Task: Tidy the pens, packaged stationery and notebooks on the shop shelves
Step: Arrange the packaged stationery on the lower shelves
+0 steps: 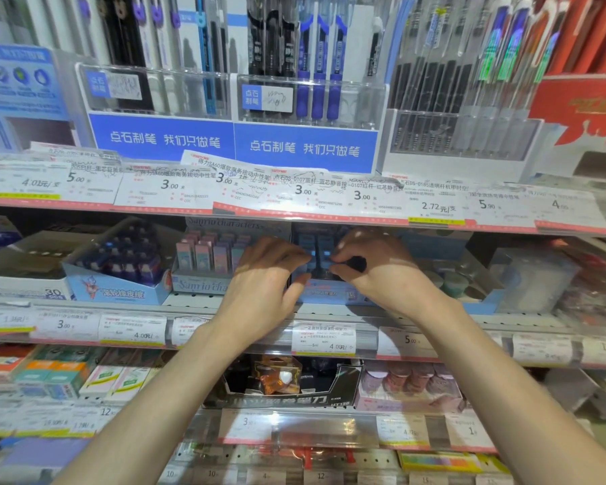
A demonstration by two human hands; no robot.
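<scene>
Inside the blue display box (324, 295), left hand (265, 274) and right hand (371, 262) among small blue packs (315, 245).

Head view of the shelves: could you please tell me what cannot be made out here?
- Blue display box: its small blue items sit behind the left hand and right hand; whether either hand grips one is hidden.
- Price labels: fine print too small and blurred.
- Upper pen racks: pen tops cut off by the frame's top edge.

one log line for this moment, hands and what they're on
left hand on blue display box | right hand pinching small blue packs | middle shelf
</scene>
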